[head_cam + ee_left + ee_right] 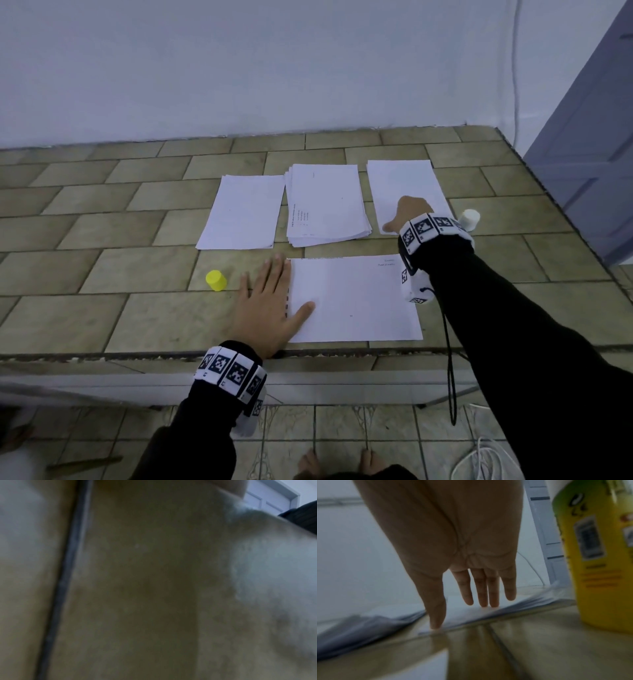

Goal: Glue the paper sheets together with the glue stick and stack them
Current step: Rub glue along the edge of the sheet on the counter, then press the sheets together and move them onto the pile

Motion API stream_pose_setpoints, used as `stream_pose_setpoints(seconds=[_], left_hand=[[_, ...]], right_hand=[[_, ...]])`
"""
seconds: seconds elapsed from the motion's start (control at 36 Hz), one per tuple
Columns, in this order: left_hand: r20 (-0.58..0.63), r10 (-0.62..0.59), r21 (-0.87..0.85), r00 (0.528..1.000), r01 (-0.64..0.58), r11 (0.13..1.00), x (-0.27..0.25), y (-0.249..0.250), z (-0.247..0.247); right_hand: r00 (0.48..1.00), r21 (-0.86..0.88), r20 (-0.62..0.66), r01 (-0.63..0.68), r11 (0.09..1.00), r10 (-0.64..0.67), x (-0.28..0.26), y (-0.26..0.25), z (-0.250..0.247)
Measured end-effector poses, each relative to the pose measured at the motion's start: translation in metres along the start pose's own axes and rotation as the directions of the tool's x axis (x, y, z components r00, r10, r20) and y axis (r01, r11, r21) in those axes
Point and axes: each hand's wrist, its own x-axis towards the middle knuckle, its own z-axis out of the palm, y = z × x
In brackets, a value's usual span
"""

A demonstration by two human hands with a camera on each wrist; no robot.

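Observation:
On the tiled table, a white sheet [352, 298] lies nearest me. My left hand [270, 301] presses flat on its left edge, fingers straight and thumb on the paper. Behind it lie a single sheet [241, 212], a stack of sheets [327, 205] and another single sheet [407, 185]. My right hand [407, 214] rests on that right sheet [471, 615], with straight fingertips [481, 601] touching it. The glue stick [470, 219], yellow-bodied [597, 561], stands upright just right of that hand. Its yellow cap [216, 280] lies left of my left hand. The left wrist view shows only blurred tile.
A white wall [274, 68] runs along the table's back. The table's front edge [308, 354] is just below my left wrist. A blue-grey door [589, 154] stands at the right. A black cord [450, 377] hangs from my right wrist, and white cable [486, 455] lies on the floor.

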Motion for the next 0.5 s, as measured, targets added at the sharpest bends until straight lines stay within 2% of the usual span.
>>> stream_pose_setpoints(seconds=[0.11,0.28,0.39,0.5], left_hand=[[0.006,-0.009,0.009,1.0,0.009,1.0,-0.001,0.0,-0.002],[-0.006,-0.011,0.021,1.0,0.011,1.0,0.0,0.0,-0.001],[-0.002,-0.012,0.0,1.0,0.012,1.0,0.0,0.0,-0.001],[0.001,-0.015,-0.033,1.0,0.015,0.999,0.0,0.0,-0.002]], right_hand=[[0.999,-0.028,0.032,0.002,1.0,-0.001,0.002,0.004,0.002],[1.0,0.025,-0.005,-0.028,0.999,0.028,0.008,0.009,-0.001],[0.997,0.117,-0.074,-0.019,0.993,0.028,0.009,0.012,-0.002],[0.98,0.23,-0.199,0.055,0.972,-0.008,0.003,0.013,-0.007]])
